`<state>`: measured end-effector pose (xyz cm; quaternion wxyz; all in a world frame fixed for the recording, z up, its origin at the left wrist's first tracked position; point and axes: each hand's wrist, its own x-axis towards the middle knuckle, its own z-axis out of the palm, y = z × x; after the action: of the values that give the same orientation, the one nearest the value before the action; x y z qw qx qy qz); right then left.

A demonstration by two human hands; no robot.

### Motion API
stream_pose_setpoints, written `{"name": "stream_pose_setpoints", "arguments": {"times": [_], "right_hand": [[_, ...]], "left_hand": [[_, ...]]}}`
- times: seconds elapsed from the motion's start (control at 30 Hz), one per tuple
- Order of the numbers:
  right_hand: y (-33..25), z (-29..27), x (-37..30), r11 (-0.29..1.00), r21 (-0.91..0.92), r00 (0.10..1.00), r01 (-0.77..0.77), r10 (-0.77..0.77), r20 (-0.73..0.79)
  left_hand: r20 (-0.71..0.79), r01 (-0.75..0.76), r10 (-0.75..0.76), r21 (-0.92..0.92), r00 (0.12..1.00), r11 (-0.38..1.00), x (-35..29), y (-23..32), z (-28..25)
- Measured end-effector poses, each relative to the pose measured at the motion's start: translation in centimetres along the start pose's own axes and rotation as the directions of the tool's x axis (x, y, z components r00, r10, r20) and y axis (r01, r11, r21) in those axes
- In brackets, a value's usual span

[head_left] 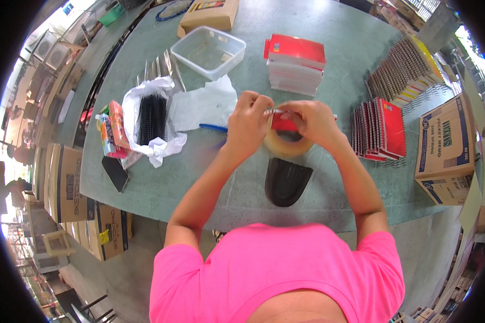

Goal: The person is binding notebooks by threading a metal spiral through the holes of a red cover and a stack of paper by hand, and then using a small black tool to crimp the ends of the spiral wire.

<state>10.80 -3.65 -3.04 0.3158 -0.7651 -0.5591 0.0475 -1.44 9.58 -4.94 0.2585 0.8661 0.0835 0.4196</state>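
Observation:
In front of my chest, my left hand (249,119) and my right hand (313,123) meet over a small red notebook (284,124). The fingers of both pinch along its upper edge, the left at one end. They partly hide that edge. Just below the notebook is a roll of clear yellowish tape (297,148), partly covered by it. Nearer to me lies a black rounded object (287,183), perhaps a tape dispenser's base. Beyond my hands stands a stack of red-covered pads (296,62). A blue pen (213,127) lies beside my left hand.
On the left, white wrapping holds black binding coils (152,119), near a dark phone (115,173). A clear plastic tub (210,51) stands farther back. Spiral-bound red notebooks (380,129) and a cardboard carton (445,145) occupy the right side of the green table (339,194).

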Motion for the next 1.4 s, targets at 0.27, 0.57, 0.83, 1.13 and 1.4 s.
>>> {"name": "stream_pose_setpoints", "arguments": {"times": [0.27, 0.57, 0.83, 1.13, 1.4], "right_hand": [[0.1, 1.7, -0.6, 0.983, -0.126, 0.981, 0.132, -0.148, -0.122], [-0.9, 2.7, 0.2, 0.99, -0.037, 0.948, 0.136, -0.141, -0.284], [-1.6, 2.2, -0.4, 0.999, -0.005, 0.989, 0.036, -0.037, -0.141], [-1.4, 1.4, -0.5, 0.981, 0.183, 0.977, 0.07, -0.03, -0.213], [-0.7, 1.2, -0.7, 0.988, -0.03, 0.956, 0.151, -0.154, -0.248]], "left_hand": [[0.369, 0.259, -0.195, -0.132, 0.909, 0.957, 0.8, -0.7, -2.8], [0.57, 0.431, -0.322, -0.064, 0.756, 0.9, 1.6, -1.9, -4.4], [0.469, 0.259, -0.19, -0.087, 0.863, 0.962, 1.1, -1.6, -4.1], [0.427, 0.084, -0.107, 0.071, 0.898, 0.994, -4.5, 1.8, -2.1], [0.43, 0.06, 0.011, -0.152, 0.903, 0.987, -8.2, 2.8, -0.7]]}}
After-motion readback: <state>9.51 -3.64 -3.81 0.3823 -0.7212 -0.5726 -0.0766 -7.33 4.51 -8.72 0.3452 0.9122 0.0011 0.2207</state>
